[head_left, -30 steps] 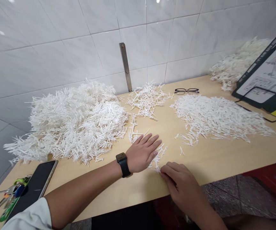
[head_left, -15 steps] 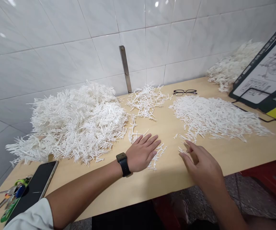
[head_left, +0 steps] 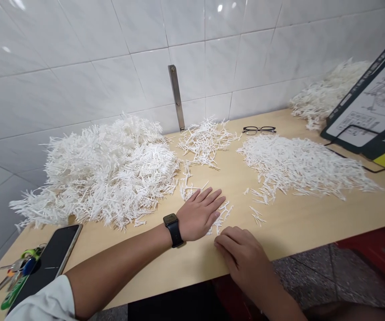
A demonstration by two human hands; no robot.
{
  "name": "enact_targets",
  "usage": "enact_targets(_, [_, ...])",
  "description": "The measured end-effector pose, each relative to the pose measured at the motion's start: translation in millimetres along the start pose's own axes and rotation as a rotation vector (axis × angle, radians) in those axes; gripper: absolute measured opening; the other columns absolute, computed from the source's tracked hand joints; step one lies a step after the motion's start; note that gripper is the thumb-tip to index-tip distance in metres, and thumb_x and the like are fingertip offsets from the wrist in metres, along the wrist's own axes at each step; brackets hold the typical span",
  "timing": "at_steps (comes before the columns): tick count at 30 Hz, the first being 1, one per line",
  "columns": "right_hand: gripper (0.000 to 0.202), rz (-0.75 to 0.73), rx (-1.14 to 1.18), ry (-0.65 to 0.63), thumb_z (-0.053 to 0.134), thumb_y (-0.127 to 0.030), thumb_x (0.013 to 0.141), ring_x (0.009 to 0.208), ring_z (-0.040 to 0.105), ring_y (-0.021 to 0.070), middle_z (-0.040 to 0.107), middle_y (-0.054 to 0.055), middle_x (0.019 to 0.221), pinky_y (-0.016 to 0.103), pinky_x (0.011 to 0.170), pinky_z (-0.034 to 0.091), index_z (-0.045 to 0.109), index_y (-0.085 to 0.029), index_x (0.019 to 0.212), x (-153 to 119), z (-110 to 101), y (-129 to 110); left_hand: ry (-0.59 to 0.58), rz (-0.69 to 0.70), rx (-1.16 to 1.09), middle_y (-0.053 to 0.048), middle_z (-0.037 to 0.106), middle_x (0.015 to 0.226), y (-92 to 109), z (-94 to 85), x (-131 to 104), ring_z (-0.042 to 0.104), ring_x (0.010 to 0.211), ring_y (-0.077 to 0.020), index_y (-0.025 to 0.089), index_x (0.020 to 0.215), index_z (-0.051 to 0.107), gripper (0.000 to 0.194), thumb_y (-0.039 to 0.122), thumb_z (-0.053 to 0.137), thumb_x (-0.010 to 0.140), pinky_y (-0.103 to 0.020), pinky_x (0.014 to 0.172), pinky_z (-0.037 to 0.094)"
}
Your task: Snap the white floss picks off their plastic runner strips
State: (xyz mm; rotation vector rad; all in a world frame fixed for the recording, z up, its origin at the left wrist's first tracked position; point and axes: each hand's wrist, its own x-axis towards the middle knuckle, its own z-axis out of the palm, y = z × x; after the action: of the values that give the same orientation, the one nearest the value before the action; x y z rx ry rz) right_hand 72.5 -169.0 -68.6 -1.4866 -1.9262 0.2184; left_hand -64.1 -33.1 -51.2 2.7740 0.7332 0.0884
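Note:
My left hand point(head_left: 199, 216) lies flat with fingers spread, pressing on a white branched plastic sprue point(head_left: 226, 211) on the table. My right hand point(head_left: 242, 249) is closed in a pinch at the sprue's near edge; its fingertips hide whatever is between them. A few loose white plastic slivers point(head_left: 257, 216) lie just beyond my right hand. Left of my hands is a big heap of white comb-like sprues point(head_left: 112, 169). Bare branched sprues point(head_left: 207, 140) are piled near the wall. To the right spreads a heap of small white plastic pieces point(head_left: 308, 165).
A phone point(head_left: 57, 249) and keys point(head_left: 18, 267) lie at the left edge. Glasses point(head_left: 258, 130) rest at the back. A printed box point(head_left: 369, 111) with a black cord stands right, before another white heap point(head_left: 329, 91). A metal bracket point(head_left: 176, 98) is on the tiled wall.
My right hand has moved left and nearer, from beside the right heap to the sprue under my left hand. Some slivers it held now lie on the table. My left hand stays put.

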Motion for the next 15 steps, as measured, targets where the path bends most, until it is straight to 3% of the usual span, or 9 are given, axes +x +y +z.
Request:
enact_targets(8, [0.022,-0.101,0.268,0.030,0.043,-0.008,0.092,0.067,0.053,0.0152,0.060,0.001,0.071,0.028,0.062,0.037,0.056,-0.020,0.079,-13.1,-4.0,-29.4,-0.016,-0.008,0.011,0.002,0.024,0.160,-1.0,0.3,0.6,0.018,0.148,-0.0233,0.031,0.151,0.029,0.051,0.041,0.017,0.102,-0.048,0.120,0.016])
enact_targets(12, [0.019,0.097,0.174,0.231,0.046,-0.014,0.094,0.081,0.062,0.0185,0.068,0.005,0.085,0.031,0.075,0.048,0.063,-0.021,0.089,-7.0,-18.6,3.9,-0.026,-0.013,-0.010,0.002,0.023,0.160,-0.2,-1.2,-0.1,0.017,0.149,-0.0241,0.030,0.151,0.029,0.052,0.043,0.017,0.102,-0.049,0.120,0.015])
enact_targets(15, [0.022,0.277,-0.057,0.401,0.048,-0.021,0.094,0.095,0.063,0.0247,0.069,0.010,0.101,0.039,0.087,0.048,0.066,-0.020,0.105,1.2,-27.2,39.6,-0.015,-0.015,-0.022,0.002,0.024,0.160,-0.2,-1.1,-0.5,0.017,0.149,-0.0238,0.031,0.151,0.029,0.052,0.044,0.017,0.102,-0.049,0.120,0.016])
